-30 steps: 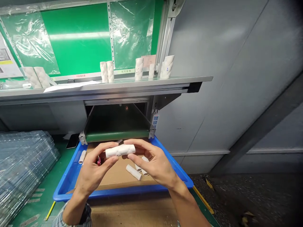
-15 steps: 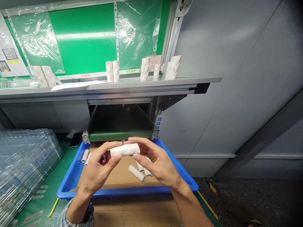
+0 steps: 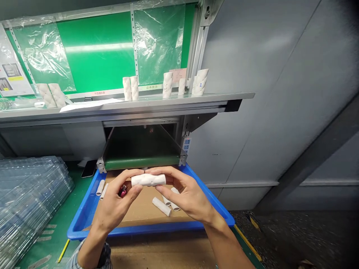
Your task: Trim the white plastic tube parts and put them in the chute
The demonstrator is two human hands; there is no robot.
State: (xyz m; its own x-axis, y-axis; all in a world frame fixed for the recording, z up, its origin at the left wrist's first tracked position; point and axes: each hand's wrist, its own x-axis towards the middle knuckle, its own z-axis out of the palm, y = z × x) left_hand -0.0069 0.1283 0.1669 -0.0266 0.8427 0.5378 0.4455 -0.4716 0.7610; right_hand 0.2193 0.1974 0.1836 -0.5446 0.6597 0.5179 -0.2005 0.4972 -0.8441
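Note:
A white tube (image 3: pixel 148 180) with a dimpled, wavy surface lies level between my hands above the blue tray (image 3: pixel 174 226). My left hand (image 3: pixel 116 198) pinches its left end with thumb and fingers. A small pink and dark object (image 3: pixel 122 191), too small to make out, is tucked in the curled fingers of that hand. At the other end, my right hand (image 3: pixel 187 190) grips the tube, fingers on top and thumb below. Beneath it, a loose white tube (image 3: pixel 162 206) and two more rest on the cardboard (image 3: pixel 137 213). Two others (image 3: pixel 100 187) lie by the tray's left side.
A green conveyor belt (image 3: pixel 143 162) ends over the tray's far edge. Clear plastic trays (image 3: pixel 30 198) are stacked at left, near a phone (image 3: pixel 89 169). Several white tubes, one with blue marks (image 3: pixel 200 83), stand on the shelf (image 3: pixel 157 106) above. A yellow stick (image 3: pixel 63 251) lies front left.
The tube has turned about its long axis, so a more dimpled side shows. My right fingers have shifted left along its top. The view has moved slightly.

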